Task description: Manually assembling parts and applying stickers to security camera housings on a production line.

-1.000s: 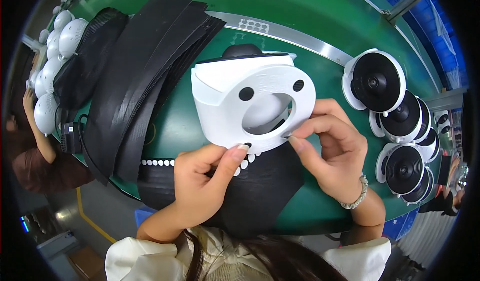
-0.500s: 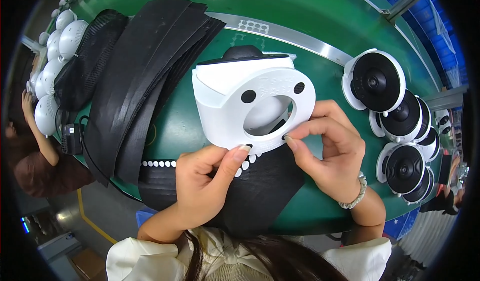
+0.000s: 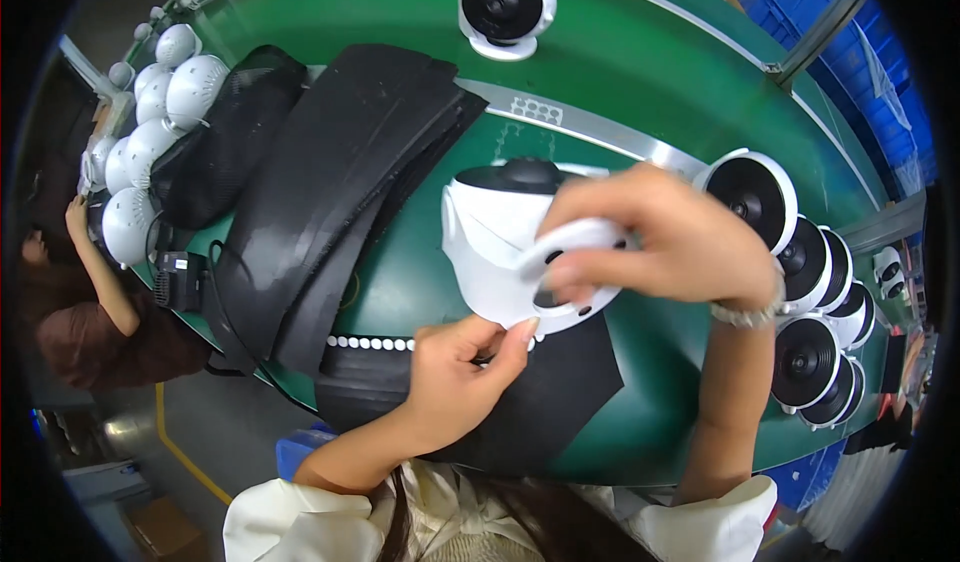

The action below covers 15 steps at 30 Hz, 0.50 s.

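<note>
A white device (image 3: 480, 252) with a black round front lies on its side over the green table, its ring-shaped base (image 3: 525, 312) tilted toward me. Small round black pads sit on the ring. My left hand (image 3: 460, 377) is closed, thumb and fingers pinched at the ring's lower edge. My right hand (image 3: 655, 237) reaches across the ring, its fingers curled near the centre hole and smeared by motion; whether they grip anything is unclear. Under both lies a black sheet (image 3: 570, 392), with a row of white round dots (image 3: 370, 343) beside my left hand.
Stacked black sheets (image 3: 330, 162) lie left of the device, beside a black mesh bag (image 3: 225, 142) and several white domes (image 3: 130, 227). Devices with black fronts (image 3: 805, 362) stand at right, another (image 3: 505, 7) at the back. A metal strip (image 3: 620, 142) crosses the table. A person's arm (image 3: 105, 272) shows at far left.
My right hand has left the ring's lower right edge and swung up over the ring. The left hand stays by the lower edge. The whole view has shifted, showing more of the far side.
</note>
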### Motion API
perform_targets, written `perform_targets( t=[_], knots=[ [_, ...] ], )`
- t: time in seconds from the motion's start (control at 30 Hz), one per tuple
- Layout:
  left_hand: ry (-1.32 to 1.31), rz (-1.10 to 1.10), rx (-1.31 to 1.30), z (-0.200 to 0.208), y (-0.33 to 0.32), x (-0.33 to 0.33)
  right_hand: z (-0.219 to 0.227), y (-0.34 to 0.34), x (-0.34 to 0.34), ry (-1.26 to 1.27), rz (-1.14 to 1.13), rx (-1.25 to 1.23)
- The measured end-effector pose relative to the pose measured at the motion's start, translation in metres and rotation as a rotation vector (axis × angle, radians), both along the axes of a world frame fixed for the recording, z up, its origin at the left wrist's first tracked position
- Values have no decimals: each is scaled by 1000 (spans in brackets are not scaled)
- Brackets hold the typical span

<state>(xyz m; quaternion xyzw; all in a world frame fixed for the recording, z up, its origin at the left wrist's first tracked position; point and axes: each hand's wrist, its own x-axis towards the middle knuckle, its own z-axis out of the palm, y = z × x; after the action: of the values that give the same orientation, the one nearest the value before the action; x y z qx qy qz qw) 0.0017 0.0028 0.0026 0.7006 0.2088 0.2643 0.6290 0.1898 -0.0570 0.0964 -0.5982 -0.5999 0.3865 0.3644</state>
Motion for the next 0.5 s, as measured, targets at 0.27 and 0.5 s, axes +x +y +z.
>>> perform_targets(
  t=[0.27,0.5],
  knots=[
    [82,-64,325,-16,11,-10,-3,7,18,-589,-509,136],
    [-45,-77,410,-18,0,-5,-155,22,146,-1195,-833,144]
  ],
)
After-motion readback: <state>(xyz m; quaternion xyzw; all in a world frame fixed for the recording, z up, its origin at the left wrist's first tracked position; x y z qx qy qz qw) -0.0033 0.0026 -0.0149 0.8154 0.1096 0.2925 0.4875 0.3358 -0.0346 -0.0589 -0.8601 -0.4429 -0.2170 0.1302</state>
